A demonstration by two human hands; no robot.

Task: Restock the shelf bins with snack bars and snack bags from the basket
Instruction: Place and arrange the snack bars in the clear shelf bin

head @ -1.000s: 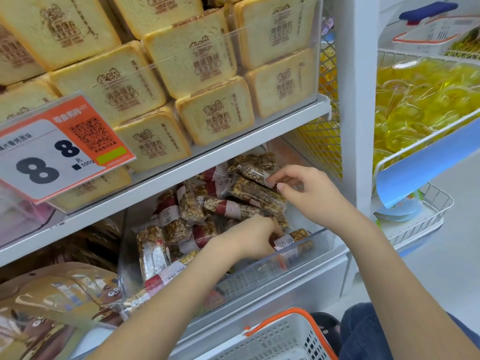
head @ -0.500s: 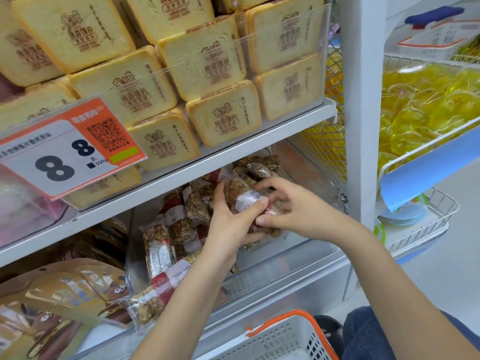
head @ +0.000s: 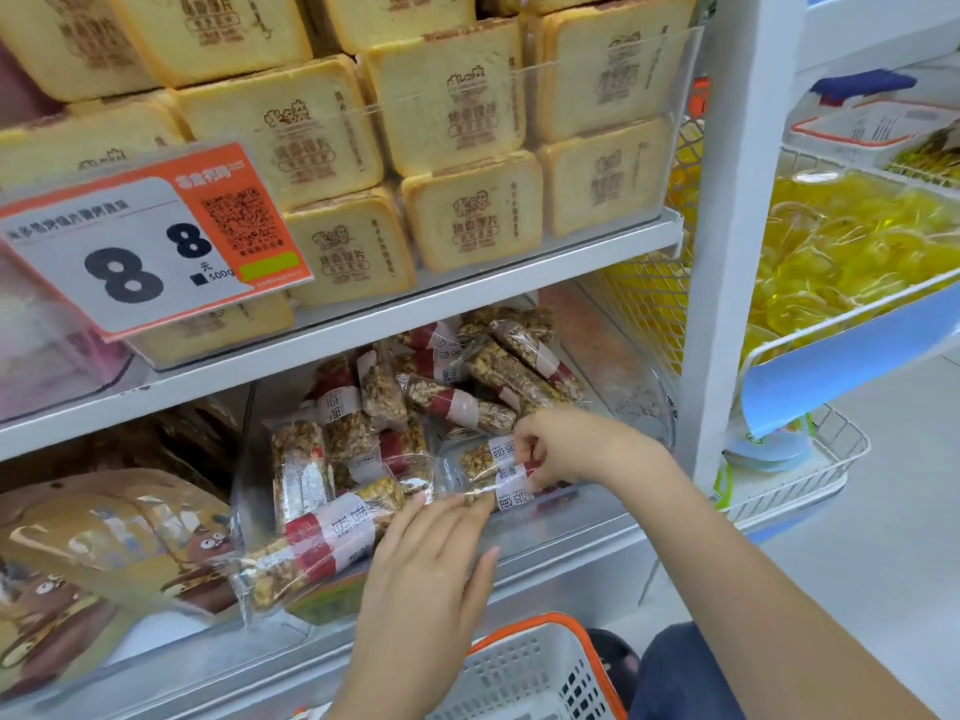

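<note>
Head view, right hand (head: 563,449): we see its fingers curled, pinching a snack bar (head: 496,467) at the clear bin's (head: 597,504) front edge.
Head view, left hand (head: 431,558): we see it palm down with fingers straight, tips touching the wrapper of the same bar; it grips nothing.
Snack bar: clear wrapper, nut-and-grain filling, red and white label band.
Bin stock: we count many like bars (head: 488,376) piled loosely on the lower shelf.
Basket (head: 540,672): white with orange rim, below the shelf.
</note>
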